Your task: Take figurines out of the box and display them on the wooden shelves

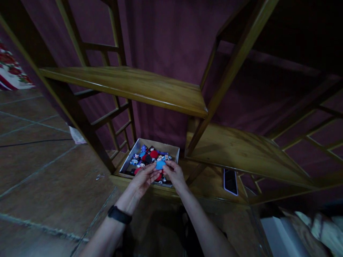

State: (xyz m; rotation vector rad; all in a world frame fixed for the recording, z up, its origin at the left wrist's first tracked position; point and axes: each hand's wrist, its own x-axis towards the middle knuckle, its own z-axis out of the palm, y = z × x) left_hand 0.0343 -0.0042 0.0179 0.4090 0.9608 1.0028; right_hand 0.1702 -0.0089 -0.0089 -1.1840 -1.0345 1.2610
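Observation:
Both hands are over the front of a shallow open box [158, 145] that holds several small colourful figures in blue, red, black and white. A small blue, rounded piece [160, 165] is between my fingertips; its exact kind is hard to make out. My left hand [144, 177], with a black band on its wrist, grips the piece from the left with bent fingers. From the right, my right hand [173, 172] pinches it between thumb and fingers. Some figures in the box are hidden behind the hands.
The box stands on the bottom board of a wooden shelf unit, under a higher shelf [128, 85]. To the right, a phone [230, 181] lies on the lower board. Wooden uprights and lattice frame the space before a dark reddish curtain [166, 43]. Tiled floor [40, 178] extends left.

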